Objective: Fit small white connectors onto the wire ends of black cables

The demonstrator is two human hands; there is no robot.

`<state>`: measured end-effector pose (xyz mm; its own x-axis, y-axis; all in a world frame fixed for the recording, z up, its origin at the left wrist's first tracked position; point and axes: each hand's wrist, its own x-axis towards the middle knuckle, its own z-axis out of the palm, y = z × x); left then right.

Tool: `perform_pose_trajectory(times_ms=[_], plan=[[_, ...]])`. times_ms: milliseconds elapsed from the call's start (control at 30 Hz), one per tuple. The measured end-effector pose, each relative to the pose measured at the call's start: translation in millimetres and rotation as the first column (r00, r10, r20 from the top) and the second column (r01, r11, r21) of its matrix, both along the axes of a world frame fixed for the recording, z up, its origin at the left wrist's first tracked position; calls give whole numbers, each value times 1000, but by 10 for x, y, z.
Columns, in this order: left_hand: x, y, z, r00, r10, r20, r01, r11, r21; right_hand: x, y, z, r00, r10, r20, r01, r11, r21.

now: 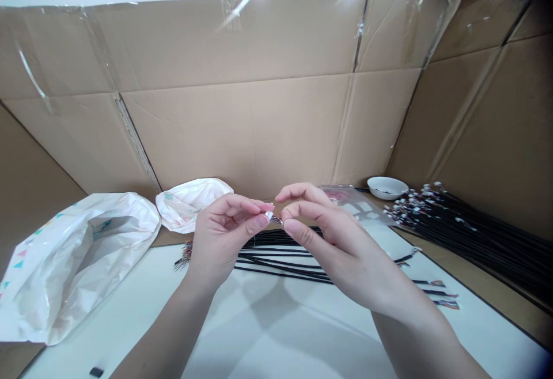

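Observation:
Between the thumb and fingers of my left hand (224, 232) is a small white connector (269, 216). Thin coloured wires (276, 220) run from it toward my right hand (328, 235), whose thumb and index finger pinch them close by. The other fingers of my right hand are curled loosely. Under both hands, black cables (285, 258) lie side by side across the white work surface (276, 333). Their frayed, coloured wire ends (185, 255) show beside my left wrist, and more stripped ends (447, 304) show at the right.
Two white plastic bags (86, 258) lie at the left. A clear bag (360, 206) and a white bowl (387, 188) with small dark pieces stand at the back right. Cables with white connectors (415, 203) are piled at the right. Cardboard walls (242, 120) enclose the area.

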<state>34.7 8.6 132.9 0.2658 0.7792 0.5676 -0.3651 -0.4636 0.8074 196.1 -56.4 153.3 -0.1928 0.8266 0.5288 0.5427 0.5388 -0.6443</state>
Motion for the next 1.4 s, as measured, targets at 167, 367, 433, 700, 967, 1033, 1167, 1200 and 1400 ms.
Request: perform_pose_trajectory(times_ms=[167,367,433,700,967,1033,1167,1200,1400], plan=[[23,-3,-11,998,34,-58,-35,999,-11,-47,-36,13,989,-118,90,113,992,59],[47,-15,6,999,20,-48,-20,1000,-10,-73,-59,13,977,-171,127,164,985,61],[52,-21,9,998,23,-57,-24,1000,-8,-75,-63,7,976,-178,127,171,983,66],[55,-27,6,997,30,-69,-31,999,-15,-76,-74,-5,971,-193,138,183,980,83],[32,-13,9,996,13,-85,-13,1000,8,-77,-58,-6,973,-187,138,178,981,78],[19,-10,5,996,-3,-85,4,1000,12,-70,-54,-5,974,-180,135,172,983,68],[-4,-7,4,995,-36,-95,37,999,15,-54,-51,-7,983,-145,116,141,989,42],[-8,-6,4,994,-38,-103,40,999,15,-55,-50,-9,984,-139,111,136,990,39],[-20,11,0,989,7,-146,-3,1000,27,-104,-30,-21,966,-215,145,204,975,89]])
